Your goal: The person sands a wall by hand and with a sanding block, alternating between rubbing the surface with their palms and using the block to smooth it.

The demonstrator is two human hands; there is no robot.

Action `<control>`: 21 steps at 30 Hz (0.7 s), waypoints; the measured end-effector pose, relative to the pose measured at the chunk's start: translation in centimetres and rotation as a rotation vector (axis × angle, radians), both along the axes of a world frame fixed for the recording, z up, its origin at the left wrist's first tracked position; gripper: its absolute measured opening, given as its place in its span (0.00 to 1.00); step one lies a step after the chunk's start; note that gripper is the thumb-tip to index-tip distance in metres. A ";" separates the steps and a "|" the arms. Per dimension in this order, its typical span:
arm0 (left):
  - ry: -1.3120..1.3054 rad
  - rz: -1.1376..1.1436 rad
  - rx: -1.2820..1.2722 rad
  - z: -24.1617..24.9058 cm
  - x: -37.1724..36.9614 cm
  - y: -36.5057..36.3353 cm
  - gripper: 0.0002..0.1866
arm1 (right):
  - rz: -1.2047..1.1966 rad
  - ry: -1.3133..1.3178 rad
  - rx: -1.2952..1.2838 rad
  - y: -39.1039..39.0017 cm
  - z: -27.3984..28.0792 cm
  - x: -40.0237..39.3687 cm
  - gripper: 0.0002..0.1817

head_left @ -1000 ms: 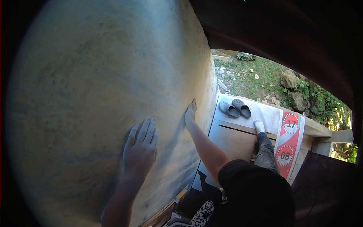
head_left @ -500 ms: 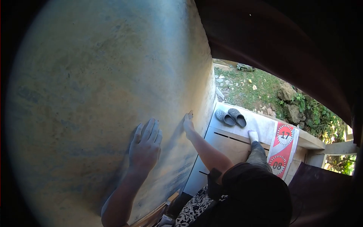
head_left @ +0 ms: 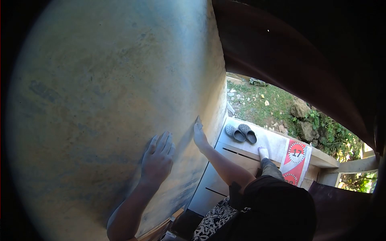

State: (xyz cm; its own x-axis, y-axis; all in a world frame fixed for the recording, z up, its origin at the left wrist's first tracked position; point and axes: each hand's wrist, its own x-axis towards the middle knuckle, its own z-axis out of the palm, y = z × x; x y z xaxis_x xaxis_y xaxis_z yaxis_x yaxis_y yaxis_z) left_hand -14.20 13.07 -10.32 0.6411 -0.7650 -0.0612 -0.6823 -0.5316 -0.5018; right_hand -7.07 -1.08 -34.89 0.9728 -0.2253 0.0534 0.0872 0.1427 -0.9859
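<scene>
A large smooth plastered wall [head_left: 100, 100], mottled tan and blue-grey, fills the left of the view. My left hand [head_left: 157, 160] lies flat on it with the fingers spread and pointing up, holding nothing. My right hand [head_left: 198, 134] presses on the same wall farther along, seen edge-on near where the wall meets the floor, and holds nothing. My right arm runs back to a dark rounded shape [head_left: 277, 209] at the lower right. Beside that shape is patterned black-and-white cloth [head_left: 213, 227].
A leg in grey trousers ends in a white sock [head_left: 263, 152] on a pale board floor [head_left: 237, 156]. Grey slippers [head_left: 240, 133] sit on a concrete ledge [head_left: 273, 140], beside a red-and-white numbered banner [head_left: 295, 160]. Grass [head_left: 257, 100] and rocks [head_left: 299, 108] lie beyond. A dark overhang [head_left: 301, 60] is above.
The view has drifted, so the slippers, ledge and banner sit lower and farther left in the picture. Both hands stay flat on the wall, the left a little closer to the right.
</scene>
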 end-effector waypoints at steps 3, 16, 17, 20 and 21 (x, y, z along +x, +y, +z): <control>-0.040 -0.018 0.000 -0.2 0.1 0.1 0.20 | 0.087 0.128 0.168 -2.2 1.5 -0.8 0.33; 0.076 0.177 -0.783 -2.7 -2.4 -3.1 0.19 | 0.464 0.105 0.320 -11.3 15.2 -8.8 0.26; 0.097 0.281 -1.057 -3.4 -3.5 -4.2 0.20 | 0.475 0.068 0.279 -11.3 15.3 -8.9 0.24; 0.484 0.390 -1.691 -6.6 -4.5 -5.7 0.16 | 0.515 0.016 0.165 -10.9 16.9 -9.7 0.20; 0.693 0.420 -1.989 -6.5 -5.1 -6.2 0.14 | 0.534 0.018 0.155 -10.5 17.1 -9.8 0.20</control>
State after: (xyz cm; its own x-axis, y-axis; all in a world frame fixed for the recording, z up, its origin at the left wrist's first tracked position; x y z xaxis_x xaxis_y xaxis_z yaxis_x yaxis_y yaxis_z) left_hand -19.29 6.90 -16.78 0.9794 0.0494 0.1959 -0.1946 -0.0306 0.9804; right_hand -16.90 -11.61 -17.82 0.9545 0.2955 0.0412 -0.0538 0.3061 -0.9505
